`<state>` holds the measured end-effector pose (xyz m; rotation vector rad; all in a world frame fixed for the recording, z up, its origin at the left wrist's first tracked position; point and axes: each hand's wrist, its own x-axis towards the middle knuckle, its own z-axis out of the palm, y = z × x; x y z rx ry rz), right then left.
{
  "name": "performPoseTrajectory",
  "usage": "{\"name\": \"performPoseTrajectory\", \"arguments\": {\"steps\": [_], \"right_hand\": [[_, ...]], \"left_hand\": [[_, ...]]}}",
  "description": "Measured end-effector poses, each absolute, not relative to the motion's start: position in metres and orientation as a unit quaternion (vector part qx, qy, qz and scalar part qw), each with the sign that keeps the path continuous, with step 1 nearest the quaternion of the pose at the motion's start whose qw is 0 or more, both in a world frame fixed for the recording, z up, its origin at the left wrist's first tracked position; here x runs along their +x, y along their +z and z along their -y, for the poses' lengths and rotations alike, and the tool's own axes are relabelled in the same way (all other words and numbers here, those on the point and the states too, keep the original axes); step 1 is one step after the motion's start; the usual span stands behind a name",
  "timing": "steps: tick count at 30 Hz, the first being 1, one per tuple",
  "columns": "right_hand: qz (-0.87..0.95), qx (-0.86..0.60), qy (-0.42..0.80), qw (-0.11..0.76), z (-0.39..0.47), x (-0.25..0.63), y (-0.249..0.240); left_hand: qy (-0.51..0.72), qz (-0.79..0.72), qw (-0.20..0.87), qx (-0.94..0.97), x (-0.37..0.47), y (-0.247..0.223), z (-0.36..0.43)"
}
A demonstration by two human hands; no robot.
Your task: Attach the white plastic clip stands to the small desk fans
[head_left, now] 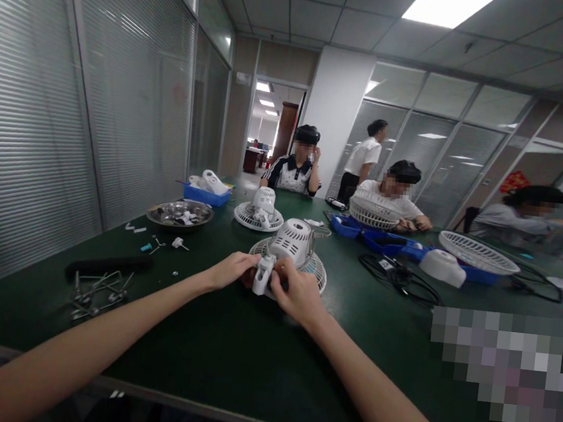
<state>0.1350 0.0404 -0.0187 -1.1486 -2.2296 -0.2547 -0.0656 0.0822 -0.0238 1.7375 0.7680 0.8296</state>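
A white fan motor housing (291, 239) with vent slots sits on a round white fan grille (320, 269) right in front of me. At its near side is a white plastic neck piece (262, 277). My left hand (232, 271) grips this piece from the left, fingers closed and fingertips partly hidden behind it. From the right, my right hand (300, 295) is closed on the same piece, its thumb and fingers against the side. Whether a small part sits between my fingers, I cannot tell.
Left on the green table (185, 362) are a metal bowl of small parts (180, 215), a black rod (109, 265) and metal clamps (99, 296). Another fan assembly (261, 212) stands beyond mine. Black cables (400, 277) and blue trays (383, 242) lie right; other people sit across.
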Motion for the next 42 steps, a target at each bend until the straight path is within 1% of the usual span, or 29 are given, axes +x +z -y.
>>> {"name": "performPoseTrajectory", "arguments": {"steps": [8,14,25,35,38,42], "right_hand": [[0.840,-0.445,-0.109,0.289,-0.0400,0.1318,-0.0171],[0.835,-0.456,-0.127,0.281,-0.0404,0.1303,-0.0165],[0.833,-0.462,-0.136,0.272,-0.0404,0.1297,-0.0164],[0.837,-0.463,-0.124,0.266,-0.0413,0.1312,-0.0185],[0.838,-0.463,-0.130,0.256,-0.0396,0.1315,-0.0151],[0.838,-0.466,-0.142,0.246,-0.0371,0.1304,-0.0098]], "left_hand": [[0.353,-0.292,0.588,0.667,-0.0708,-0.0221,-0.0879],[0.344,-0.281,0.617,0.650,-0.0708,-0.0185,-0.0853],[0.325,-0.306,0.620,0.646,-0.0708,-0.0216,-0.0871],[0.388,-0.299,0.615,0.618,-0.0660,-0.0177,-0.0825],[0.382,-0.299,0.619,0.618,-0.0648,-0.0185,-0.0813],[0.360,-0.337,0.609,0.621,-0.0629,-0.0243,-0.0845]]}}
